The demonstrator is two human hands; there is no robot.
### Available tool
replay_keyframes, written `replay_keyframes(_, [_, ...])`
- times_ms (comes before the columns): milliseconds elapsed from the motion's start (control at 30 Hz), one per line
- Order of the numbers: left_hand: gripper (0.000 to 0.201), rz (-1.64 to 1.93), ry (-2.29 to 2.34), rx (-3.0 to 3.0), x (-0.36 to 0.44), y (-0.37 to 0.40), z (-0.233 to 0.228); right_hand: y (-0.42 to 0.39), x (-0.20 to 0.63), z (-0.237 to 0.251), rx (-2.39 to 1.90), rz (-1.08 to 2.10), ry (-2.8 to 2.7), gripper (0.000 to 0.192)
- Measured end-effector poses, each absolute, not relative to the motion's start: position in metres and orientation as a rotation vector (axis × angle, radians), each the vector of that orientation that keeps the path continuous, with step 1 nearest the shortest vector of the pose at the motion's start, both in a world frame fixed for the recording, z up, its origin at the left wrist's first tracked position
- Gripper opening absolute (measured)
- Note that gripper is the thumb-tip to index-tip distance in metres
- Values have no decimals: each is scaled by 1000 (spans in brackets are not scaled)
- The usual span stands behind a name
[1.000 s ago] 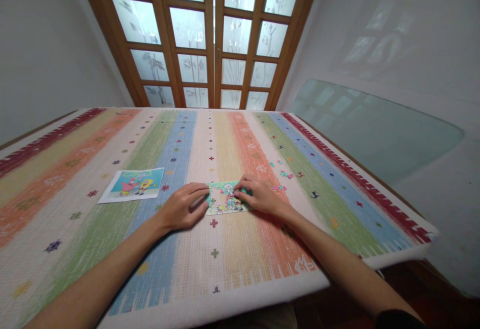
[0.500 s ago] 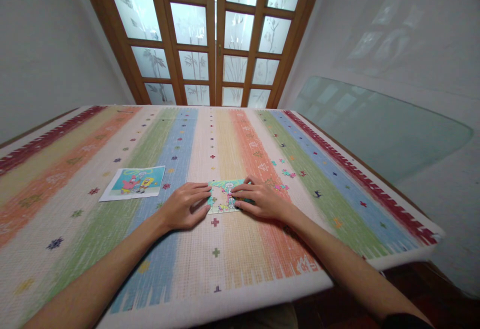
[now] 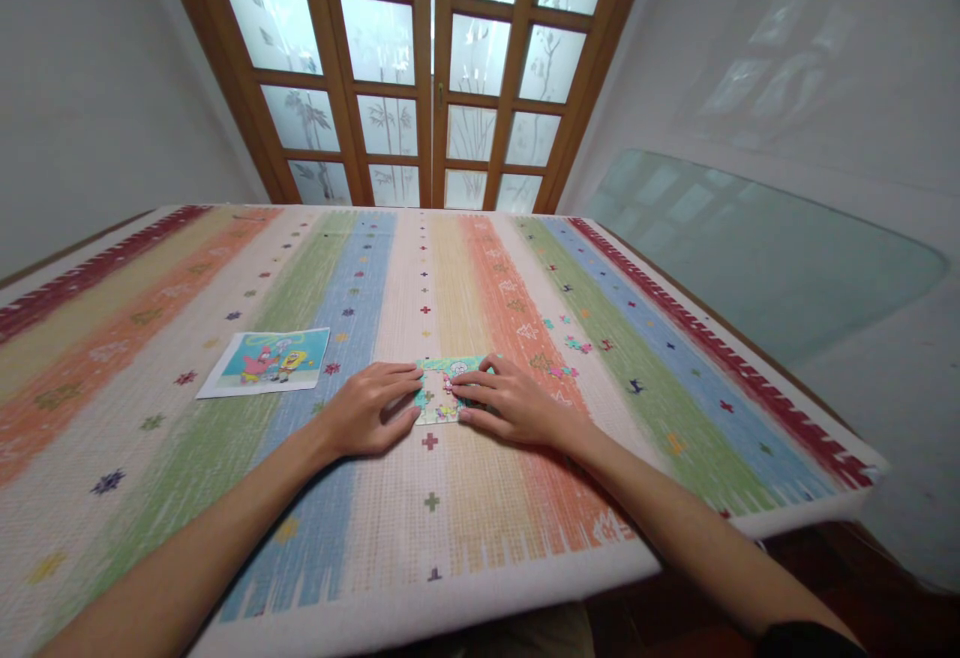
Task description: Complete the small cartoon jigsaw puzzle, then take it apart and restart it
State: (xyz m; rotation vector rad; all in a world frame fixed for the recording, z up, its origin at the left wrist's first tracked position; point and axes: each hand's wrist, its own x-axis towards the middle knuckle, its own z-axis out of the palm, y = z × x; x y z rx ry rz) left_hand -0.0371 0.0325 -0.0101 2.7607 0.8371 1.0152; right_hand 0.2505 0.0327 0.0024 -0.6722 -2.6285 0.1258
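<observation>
Left hand (image 3: 367, 408) is touching the puzzle (image 3: 448, 412) at its left edge, thumb and fingers parted, pinching nothing visible. Right hand (image 3: 517, 403) is lying spread over the right part; its fingers are hiding that area, so can't tell if a piece is under the tips. Puzzle is lying flat between the hands, a gap left of centre showing the cloth (image 3: 390, 528). Step looks like seating the right side while the left is steadying. Next move seems to be calling for light downward pressure, then a lift without dragging joined parts. Loose pieces (image 3: 576, 345) are lying to the far right of the puzzle. Picture (image 3: 277, 363) is lying well apart, left. Doors (image 3: 439, 118) are standing at the far end.
</observation>
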Motion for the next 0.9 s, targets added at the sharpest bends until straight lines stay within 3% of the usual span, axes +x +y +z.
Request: replay_keyframes(900, [31,1000,818,2777,-36,32,-8,31,244,0,-658,12,-2567,37])
